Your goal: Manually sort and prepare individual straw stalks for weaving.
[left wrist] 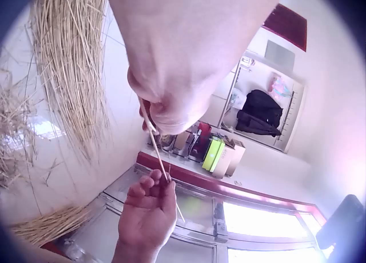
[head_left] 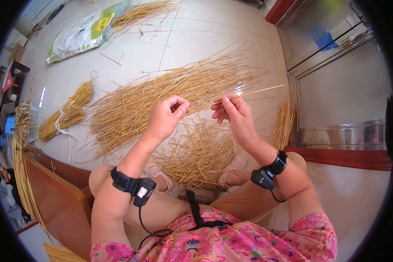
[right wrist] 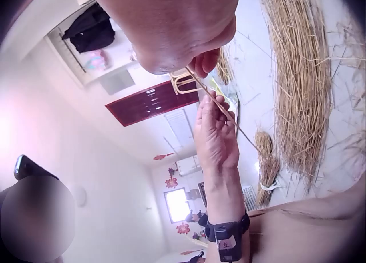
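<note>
A thin straw stalk point(head_left: 262, 91) runs between the two hands in the head view, its free end pointing out to the right. The left hand point(head_left: 168, 114) pinches its left part between thumb and curled fingers. Thumb and fingers of the right hand point(head_left: 236, 114) pinch it farther along. The left wrist view shows the stalk point(left wrist: 157, 149) passing from the left hand point(left wrist: 171, 74) to the right hand point(left wrist: 147, 214). In the right wrist view the left hand point(right wrist: 216, 129) is beyond the right hand point(right wrist: 183, 34), the stalk point(right wrist: 243, 131) slanting past its palm.
A wide pile of straw point(head_left: 161, 94) lies on the tiled floor point(head_left: 231, 26) beyond the hands. Shorter pieces point(head_left: 201, 153) are heaped between the feet. A tied bundle point(head_left: 70, 111), a printed sack point(head_left: 85, 32) and a wooden piece point(head_left: 56, 196) are at left; glass doors point(head_left: 345, 87) at right.
</note>
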`<state>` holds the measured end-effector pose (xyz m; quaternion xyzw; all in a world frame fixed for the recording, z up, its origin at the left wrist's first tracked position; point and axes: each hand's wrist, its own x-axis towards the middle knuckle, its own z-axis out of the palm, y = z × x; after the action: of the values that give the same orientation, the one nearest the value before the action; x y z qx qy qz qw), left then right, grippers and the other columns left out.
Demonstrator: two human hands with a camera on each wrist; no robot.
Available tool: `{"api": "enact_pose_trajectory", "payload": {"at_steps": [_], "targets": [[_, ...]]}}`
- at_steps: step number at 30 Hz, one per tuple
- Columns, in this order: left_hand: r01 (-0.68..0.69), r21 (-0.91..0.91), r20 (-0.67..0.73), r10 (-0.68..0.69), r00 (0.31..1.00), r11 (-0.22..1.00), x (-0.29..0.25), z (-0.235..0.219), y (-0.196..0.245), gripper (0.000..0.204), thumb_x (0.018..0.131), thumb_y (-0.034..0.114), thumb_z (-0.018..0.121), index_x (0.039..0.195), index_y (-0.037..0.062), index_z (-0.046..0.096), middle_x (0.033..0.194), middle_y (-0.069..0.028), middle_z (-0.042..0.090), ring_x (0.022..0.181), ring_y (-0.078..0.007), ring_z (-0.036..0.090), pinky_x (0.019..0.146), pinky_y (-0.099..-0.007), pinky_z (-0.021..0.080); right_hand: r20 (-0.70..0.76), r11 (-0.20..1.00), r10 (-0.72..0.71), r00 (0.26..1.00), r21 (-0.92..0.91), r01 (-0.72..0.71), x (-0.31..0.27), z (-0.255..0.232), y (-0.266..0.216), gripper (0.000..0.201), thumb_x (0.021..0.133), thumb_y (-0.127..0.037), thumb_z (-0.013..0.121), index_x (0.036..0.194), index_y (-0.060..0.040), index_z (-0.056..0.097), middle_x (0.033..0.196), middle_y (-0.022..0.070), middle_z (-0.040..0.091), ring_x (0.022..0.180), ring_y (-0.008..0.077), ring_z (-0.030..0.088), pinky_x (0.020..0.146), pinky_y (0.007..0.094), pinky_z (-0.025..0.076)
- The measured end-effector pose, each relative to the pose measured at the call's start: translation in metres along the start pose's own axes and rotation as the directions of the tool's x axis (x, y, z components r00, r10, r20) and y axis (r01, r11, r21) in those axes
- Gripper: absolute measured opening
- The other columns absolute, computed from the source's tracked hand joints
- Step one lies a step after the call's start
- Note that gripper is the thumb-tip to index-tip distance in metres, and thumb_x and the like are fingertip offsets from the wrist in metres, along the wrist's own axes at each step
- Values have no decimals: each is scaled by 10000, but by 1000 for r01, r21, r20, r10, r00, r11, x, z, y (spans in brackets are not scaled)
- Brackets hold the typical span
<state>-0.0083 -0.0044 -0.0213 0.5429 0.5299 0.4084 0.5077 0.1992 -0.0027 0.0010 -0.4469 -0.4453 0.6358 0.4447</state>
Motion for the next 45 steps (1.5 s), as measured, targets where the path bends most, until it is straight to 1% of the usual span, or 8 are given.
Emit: {"api": "enact_pose_trajectory", "payload": {"at_steps": [3,6,9,16,25,34,40,45], "targets": [[-38,158,-53,46,998,987,-3,0,12,123,849,130,625,858,8,640,724,-32,630,634,-67,526,585,-234,435,-11,1000,-7,1000,-7,7,-1,6,-3,204,947,-197,498,960,0,547,847,81,622,694,100,589,582,222,466],[-66,97,27,64,998,993,-5,7,9,93,858,110,622,873,21,642,761,17,612,639,-37,494,583,-199,418,87,997,36,996,-76,-29,-3,11,2,163,922,-160,546,948,1,541,827,64,618,691,91,594,567,213,461],[-114,159,60,105,993,981,-6,8,13,77,856,90,618,877,19,638,747,14,610,652,-36,506,594,-196,426,150,982,89,985,-181,-61,-7,21,13,139,901,-127,578,934,2,538,802,47,612,679,84,601,548,208,459],[-45,3,123,44,991,999,-10,12,12,86,866,73,599,893,-4,627,787,-21,632,692,-58,567,631,-211,475,109,973,174,979,-173,-154,-14,28,27,137,890,-115,594,867,2,525,762,37,607,657,88,615,510,209,459],[-47,-72,156,58,986,996,-11,14,7,100,855,65,607,886,-24,640,801,-53,649,728,-92,617,667,-226,509,23,958,79,997,-278,-69,-16,32,19,128,886,-89,586,862,16,516,759,49,624,650,88,614,508,208,465],[-82,-86,156,95,983,993,-11,13,0,127,841,70,619,890,-37,667,829,-66,638,732,-102,619,654,-230,501,38,940,3,999,-342,10,-12,27,25,119,886,-73,574,893,25,507,786,67,635,676,92,625,532,210,478],[-92,-21,146,94,985,996,-11,11,2,104,859,35,597,905,-39,653,879,-58,621,788,-104,619,702,-231,523,67,985,40,997,-168,-28,-14,29,22,102,915,-68,524,937,28,496,838,90,636,694,109,635,548,224,503],[-63,-66,130,71,989,996,-13,11,9,87,862,21,584,897,-32,643,877,-52,624,790,-104,621,698,-223,526,69,982,24,997,-186,-11,-14,31,12,107,929,-78,501,951,25,484,816,87,637,694,107,635,542,220,502]]}}
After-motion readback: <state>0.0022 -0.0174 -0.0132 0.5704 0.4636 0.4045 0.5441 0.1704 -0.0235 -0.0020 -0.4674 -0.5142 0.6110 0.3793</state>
